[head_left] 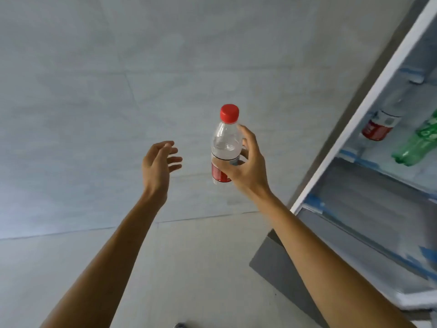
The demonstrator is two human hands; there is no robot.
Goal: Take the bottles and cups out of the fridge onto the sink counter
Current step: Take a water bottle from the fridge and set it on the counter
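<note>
My right hand (248,166) holds a clear water bottle (225,140) with a red cap and a red label, upright, out over the floor to the left of the fridge. My left hand (160,164) is a short way to its left, holding nothing, fingers apart and curled toward the bottle. At the right stands the open fridge (354,129). On one of its shelves lie a second clear bottle with a red label (380,124) and a green bottle (416,143), both on their sides. No cups and no sink counter are in view.
Pale grey floor tiles (94,91) fill most of the view below my arms. The fridge's white frame runs diagonally down the right side, with lower shelves (369,209) marked by blue tape. A dark grey strip (279,263) lies at the fridge's foot.
</note>
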